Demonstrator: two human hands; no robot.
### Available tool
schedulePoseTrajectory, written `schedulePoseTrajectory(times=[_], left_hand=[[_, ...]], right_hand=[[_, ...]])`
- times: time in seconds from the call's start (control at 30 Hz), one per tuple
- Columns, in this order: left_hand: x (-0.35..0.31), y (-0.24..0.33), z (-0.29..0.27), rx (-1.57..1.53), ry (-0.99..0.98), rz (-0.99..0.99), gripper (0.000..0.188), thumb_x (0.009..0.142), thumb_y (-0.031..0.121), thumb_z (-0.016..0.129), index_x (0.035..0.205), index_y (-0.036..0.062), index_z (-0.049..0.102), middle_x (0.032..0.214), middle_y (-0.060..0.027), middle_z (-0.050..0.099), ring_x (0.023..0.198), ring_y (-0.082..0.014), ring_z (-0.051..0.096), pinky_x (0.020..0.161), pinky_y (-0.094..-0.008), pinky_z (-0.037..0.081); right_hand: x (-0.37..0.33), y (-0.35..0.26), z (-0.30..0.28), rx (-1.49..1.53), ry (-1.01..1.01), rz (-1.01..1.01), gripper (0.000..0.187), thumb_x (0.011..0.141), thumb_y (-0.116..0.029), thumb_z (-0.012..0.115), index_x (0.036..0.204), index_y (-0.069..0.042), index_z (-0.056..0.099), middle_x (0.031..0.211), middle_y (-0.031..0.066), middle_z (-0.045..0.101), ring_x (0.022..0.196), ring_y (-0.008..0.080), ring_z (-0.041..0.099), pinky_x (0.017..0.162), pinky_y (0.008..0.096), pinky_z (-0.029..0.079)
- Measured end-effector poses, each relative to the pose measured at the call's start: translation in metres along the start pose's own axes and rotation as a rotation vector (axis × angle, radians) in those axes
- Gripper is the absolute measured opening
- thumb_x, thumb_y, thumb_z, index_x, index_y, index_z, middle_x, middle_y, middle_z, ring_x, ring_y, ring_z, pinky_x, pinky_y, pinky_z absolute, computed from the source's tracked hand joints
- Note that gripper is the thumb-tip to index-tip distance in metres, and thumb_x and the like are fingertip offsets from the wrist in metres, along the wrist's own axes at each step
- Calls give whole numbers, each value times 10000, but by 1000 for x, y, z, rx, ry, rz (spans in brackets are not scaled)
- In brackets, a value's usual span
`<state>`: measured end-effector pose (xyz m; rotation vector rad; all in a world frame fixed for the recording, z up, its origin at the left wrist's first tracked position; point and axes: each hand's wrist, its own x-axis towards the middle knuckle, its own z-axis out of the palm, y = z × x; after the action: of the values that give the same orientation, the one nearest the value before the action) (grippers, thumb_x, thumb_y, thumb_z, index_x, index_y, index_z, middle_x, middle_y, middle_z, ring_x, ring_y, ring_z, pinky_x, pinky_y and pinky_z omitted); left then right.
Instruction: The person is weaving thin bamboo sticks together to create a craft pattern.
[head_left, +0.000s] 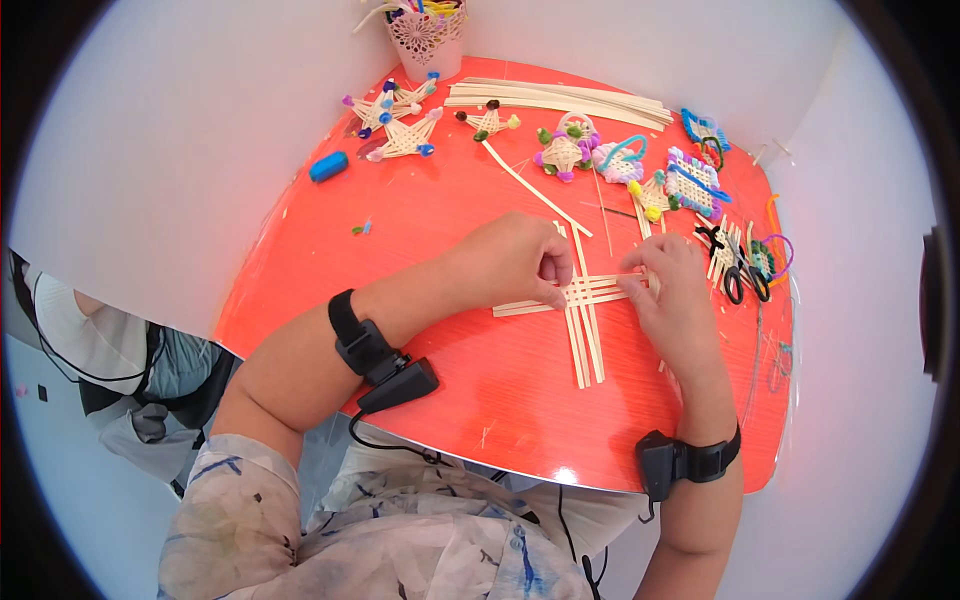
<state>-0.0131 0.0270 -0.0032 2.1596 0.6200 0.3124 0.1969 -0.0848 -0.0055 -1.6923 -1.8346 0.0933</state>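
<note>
Flat pale bamboo strips cross over and under each other in a small woven cross (582, 294) on the red table (440, 280). My left hand (530, 262) has its fingers curled in and closed at the upper left of the weave, its thumb tip on the strips. From the right, my right hand (672, 295) pinches the end of a sideways strip between thumb and forefinger. Several strip ends stick out below the crossing, toward me. A loose bent strip (525, 180) runs from above down to the weave. The palms hide parts of the strips.
Long strips (560, 98) lie at the back, near a pink cup (425, 40) of coloured stems. Woven stars (407, 137) and a woven square (693, 182) stand around the far side. Black-handled scissors (742, 275) are to the right; a blue capsule-shaped thing (328, 166) is left. Another person (150, 350) sits at far left.
</note>
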Motion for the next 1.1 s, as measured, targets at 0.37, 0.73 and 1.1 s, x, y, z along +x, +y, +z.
schedulePoseTrajectory(times=[0.37, 0.73, 1.1], left_hand=[[0, 0, 3, 75, 192, 85, 337, 697, 157, 876, 809, 41, 580, 757, -28, 616, 679, -101, 577, 592, -268, 477], [1, 8, 0, -524, 117, -201, 392, 740, 104, 860, 903, 60, 505, 779, -18, 619, 700, -65, 603, 600, -199, 470], [-4, 15, 6, -548, 243, -71, 390, 758, 146, 850, 953, 30, 533, 825, -51, 662, 721, -86, 620, 634, -234, 498]], right_hand=[[3, -8, -12, 59, -12, -27, 152, 793, 8, 692, 881, -43, 579, 976, 88, 551, 986, 286, 552, 861, 402, 453], [8, -11, -24, 321, 96, -82, 385, 747, 68, 736, 1089, -30, 587, 1053, 92, 588, 946, 218, 625, 826, 327, 522], [7, -21, -17, 976, 29, 410, 398, 832, -83, 758, 1179, -7, 579, 1059, 64, 637, 970, 126, 610, 854, 282, 493]])
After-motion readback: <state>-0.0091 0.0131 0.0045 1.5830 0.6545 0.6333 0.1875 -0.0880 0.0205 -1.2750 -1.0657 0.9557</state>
